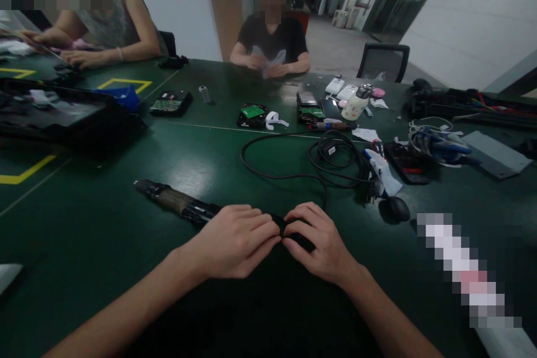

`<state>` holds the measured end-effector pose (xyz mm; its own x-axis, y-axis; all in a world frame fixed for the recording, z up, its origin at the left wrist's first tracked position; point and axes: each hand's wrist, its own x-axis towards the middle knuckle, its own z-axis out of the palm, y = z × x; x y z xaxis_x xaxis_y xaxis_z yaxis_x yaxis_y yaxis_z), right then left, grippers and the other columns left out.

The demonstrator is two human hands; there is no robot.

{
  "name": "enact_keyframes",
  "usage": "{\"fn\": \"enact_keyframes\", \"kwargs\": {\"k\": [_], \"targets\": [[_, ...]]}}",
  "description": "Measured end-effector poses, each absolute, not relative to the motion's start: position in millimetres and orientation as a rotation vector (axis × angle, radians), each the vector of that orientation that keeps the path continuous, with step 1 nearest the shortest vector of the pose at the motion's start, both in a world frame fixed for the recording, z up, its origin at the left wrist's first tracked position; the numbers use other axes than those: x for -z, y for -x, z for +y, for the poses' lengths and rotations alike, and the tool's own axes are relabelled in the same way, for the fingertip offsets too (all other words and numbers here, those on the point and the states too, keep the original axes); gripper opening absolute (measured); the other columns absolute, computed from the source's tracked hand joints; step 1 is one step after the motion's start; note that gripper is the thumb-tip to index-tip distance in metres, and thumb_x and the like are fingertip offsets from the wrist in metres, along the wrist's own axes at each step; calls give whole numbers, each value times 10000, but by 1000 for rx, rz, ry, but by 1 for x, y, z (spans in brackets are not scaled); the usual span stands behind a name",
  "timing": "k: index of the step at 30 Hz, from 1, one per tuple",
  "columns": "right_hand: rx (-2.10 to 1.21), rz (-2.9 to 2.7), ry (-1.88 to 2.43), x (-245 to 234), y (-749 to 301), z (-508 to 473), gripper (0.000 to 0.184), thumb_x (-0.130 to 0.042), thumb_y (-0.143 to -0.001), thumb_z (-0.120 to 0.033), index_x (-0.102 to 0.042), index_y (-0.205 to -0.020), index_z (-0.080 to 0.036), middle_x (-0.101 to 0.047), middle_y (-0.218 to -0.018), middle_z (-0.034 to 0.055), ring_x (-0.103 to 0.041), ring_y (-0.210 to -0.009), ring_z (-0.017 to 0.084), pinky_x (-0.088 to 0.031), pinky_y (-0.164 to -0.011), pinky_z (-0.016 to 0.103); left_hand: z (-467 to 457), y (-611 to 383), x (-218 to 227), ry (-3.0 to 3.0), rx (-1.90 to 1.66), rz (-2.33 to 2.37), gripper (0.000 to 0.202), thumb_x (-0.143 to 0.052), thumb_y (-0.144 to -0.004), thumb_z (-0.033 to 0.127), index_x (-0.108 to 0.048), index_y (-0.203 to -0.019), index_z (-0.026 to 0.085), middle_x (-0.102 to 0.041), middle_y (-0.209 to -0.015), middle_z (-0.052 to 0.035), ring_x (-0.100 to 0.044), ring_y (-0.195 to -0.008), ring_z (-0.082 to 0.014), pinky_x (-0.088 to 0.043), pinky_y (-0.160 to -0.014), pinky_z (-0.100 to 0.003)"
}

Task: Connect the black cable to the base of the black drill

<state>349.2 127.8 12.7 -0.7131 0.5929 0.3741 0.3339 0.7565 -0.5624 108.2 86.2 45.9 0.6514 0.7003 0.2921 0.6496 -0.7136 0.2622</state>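
An electric screwdriver (172, 200) with a dark body and a brownish grip lies on the green table, its bit end pointing left. My left hand (239, 240) is closed around its rear end, which the fingers hide. Close beside it, with fingertips almost meeting, my right hand (316, 243) is closed on a black cable end; the joint between the two is covered by my fingers. From there the black cable (272, 178) loops away over the table to a coil on the right.
Drives with green circuit boards (253, 112) stand across the table. A second screwdriver (331, 126), a white cup (354, 105) and a black rubber bulb (394, 208) lie rightward. A black tray (126, 123) is at left. Two people sit opposite, one holding a clear bag (268, 59).
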Motion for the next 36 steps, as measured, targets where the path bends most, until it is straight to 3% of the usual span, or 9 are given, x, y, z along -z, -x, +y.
{"fn": "enact_keyframes", "kwargs": {"k": [3,5,7,10,14,19,24,30,36], "targets": [[-574,-2480,687,-11,-348,128,66,-642,-984,-229,-705,-964,-221,-668,-1190,79,-588,-1123,264,-511,-943,469,96,-74,-65,-2640,-324,1245,150,-501,-1036,299,-638,-1014,241,-659,-870,-1,-616,-762,-166,-447,-713,-331],[-555,-2516,691,-10,-347,128,71,-648,-981,-219,-714,-956,-223,-664,-1220,80,-582,-1151,270,-517,-949,479,100,-49,-68,-2546,-236,1391,104,-614,-975,355,-639,-1008,259,-667,-907,-1,-613,-784,-182,-442,-714,-329],[-547,-2531,689,-10,-346,128,59,-653,-971,-212,-710,-957,-220,-660,-1226,85,-583,-1163,274,-522,-954,486,101,-27,-64,-2476,-172,1428,272,-754,-851,388,-635,-1064,267,-676,-987,-12,-620,-843,-205,-444,-714,-325],[-527,-2547,678,-10,-345,128,49,-648,-951,-192,-691,-965,-213,-657,-1234,95,-582,-1186,283,-526,-962,496,100,-9,-55,-2378,-125,1421,342,-781,-806,342,-627,-1102,264,-674,-1012,-15,-624,-820,-191,-442,-683,-304],[-478,-2543,673,-9,-345,126,113,-630,-934,-158,-680,-1014,-221,-651,-1281,101,-565,-1239,302,-517,-987,512,106,-11,-54,-2336,-177,1307,325,-727,-863,318,-624,-1169,280,-683,-1066,-9,-646,-836,-173,-465,-678,-279],[-467,-2447,690,-4,-345,127,157,-594,-981,-148,-660,-1109,-210,-670,-1232,101,-604,-1195,279,-523,-976,478,118,-29,-46,-2340,-346,1331,251,-530,-1029,340,-603,-1258,269,-697,-1133,-25,-673,-956,-183,-508,-792,-301],[-551,-2430,739,1,-346,128,175,-540,-1036,-154,-637,-1173,-205,-699,-1163,83,-658,-1058,234,-543,-925,425,118,-62,-24,-2546,-408,1475,310,-334,-1090,312,-618,-1173,217,-693,-1002,-38,-668,-869,-190,-485,-780,-337],[-513,-2362,853,4,-350,128,190,-550,-1056,-183,-642,-1219,-215,-710,-1067,59,-667,-970,212,-535,-842,370,101,-97,-18,-2743,-376,1321,292,-534,-1004,423,-602,-1219,237,-672,-1073,-34,-638,-921,-208,-483,-794,-359],[-336,-2396,939,5,-347,122,220,-539,-1056,-177,-647,-1246,-196,-708,-1091,73,-672,-986,224,-536,-850,380,97,-102,-8,-2878,-443,1336,244,-505,-1041,410,-634,-1180,256,-674,-1127,-31,-632,-942,-208,-477,-760,-352]]}}
